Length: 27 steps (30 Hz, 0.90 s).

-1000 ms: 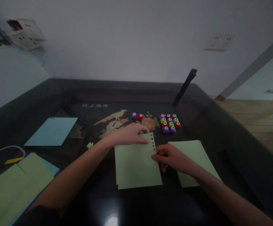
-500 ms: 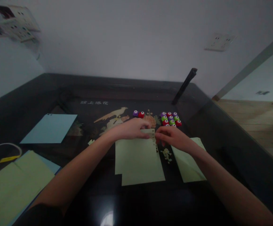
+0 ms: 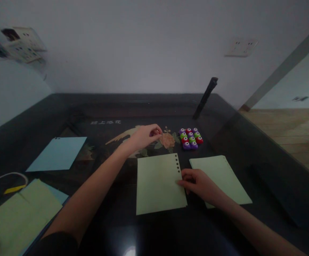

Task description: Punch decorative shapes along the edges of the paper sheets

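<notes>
My left hand [image 3: 149, 135] is closed over the far side of the table, fingertips curled round a small purple piece [image 3: 152, 133] mostly hidden by the fingers. Below it lies a pair of pale green paper sheets [image 3: 158, 186], nearly lined up. A row of small dark star-like holes runs down the upper right edge. At that edge my right hand [image 3: 195, 182] pinches the paper, thumb on top and fingers at the side. Beyond it stands a block of small red, green and purple pieces with eyeball tops [image 3: 190, 138].
More pale green paper [image 3: 223, 179] lies on the right, partly under my right forearm. A blue sheet [image 3: 58, 153] and a stack of green and blue paper [image 3: 23, 213] lie on the left, near a white cable [image 3: 10, 173]. A black post [image 3: 205, 97] rises at the back.
My left hand has left the paper's top edge and moved up to the small pieces. My right hand has slid down the right edge. The sheets now lie more evenly; the eyeball block gained purple pieces in view.
</notes>
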{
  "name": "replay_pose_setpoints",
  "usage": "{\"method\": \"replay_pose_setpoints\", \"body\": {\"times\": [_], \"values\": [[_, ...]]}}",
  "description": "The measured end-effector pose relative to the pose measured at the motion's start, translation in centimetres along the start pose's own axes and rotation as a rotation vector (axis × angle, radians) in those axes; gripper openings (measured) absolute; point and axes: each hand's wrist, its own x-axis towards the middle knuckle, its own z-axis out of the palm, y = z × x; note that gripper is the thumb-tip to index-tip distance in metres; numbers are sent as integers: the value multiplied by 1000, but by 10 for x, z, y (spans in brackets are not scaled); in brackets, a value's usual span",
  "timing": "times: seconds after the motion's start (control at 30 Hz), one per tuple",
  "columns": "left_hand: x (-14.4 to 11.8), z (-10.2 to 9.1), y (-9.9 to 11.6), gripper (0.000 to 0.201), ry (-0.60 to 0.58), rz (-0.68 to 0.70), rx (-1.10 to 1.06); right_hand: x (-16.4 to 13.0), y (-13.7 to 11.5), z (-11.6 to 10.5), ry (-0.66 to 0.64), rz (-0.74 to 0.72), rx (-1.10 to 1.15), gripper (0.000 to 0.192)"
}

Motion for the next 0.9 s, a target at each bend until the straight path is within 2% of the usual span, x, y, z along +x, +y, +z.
{"method": "replay_pose_setpoints", "body": {"times": [0.07, 0.13, 0.23, 0.4, 0.5, 0.6, 0.63, 0.7, 0.73, 0.77, 0.8, 0.87, 0.9], "values": [[13, 9, -14, 21, 106, -50, 115, -6, 1, 2, 41, 1, -25, 16], [24, 18, -25, 25, 148, -64, 211, -10, 1, 4, 65, 9, -26, 11], [33, 30, -38, 30, 137, -55, 311, -12, 1, 6, 85, 6, -25, 2], [38, 36, -47, 17, 114, -32, 379, -12, 4, 6, 157, -40, -149, 18], [38, 29, -39, 20, 134, -17, 365, -11, 8, 4, 194, -53, -170, 27], [32, 13, -19, 25, 173, 9, 325, -10, 11, 4, 231, -60, -175, 30], [27, 6, -9, 25, 187, 38, 294, -10, 11, 4, 236, -62, -175, 31], [13, -8, 11, 23, 235, 185, 80, -10, 11, 4, 236, -65, -167, 32], [5, -14, 21, 24, 223, 243, -35, -11, 10, 4, 232, -66, -156, 32], [-4, -18, 30, 25, 159, 291, -133, -11, 9, 4, 226, -67, -140, 32], [-13, -20, 39, 26, 57, 323, -195, -11, 8, 4, 219, -68, -123, 31], [-28, -21, 50, 25, -179, 344, -184, -12, 6, 4, 207, -69, -88, 31], [-33, -19, 54, 24, -262, 325, -166, -12, 5, 4, 202, -70, -71, 31]]}}
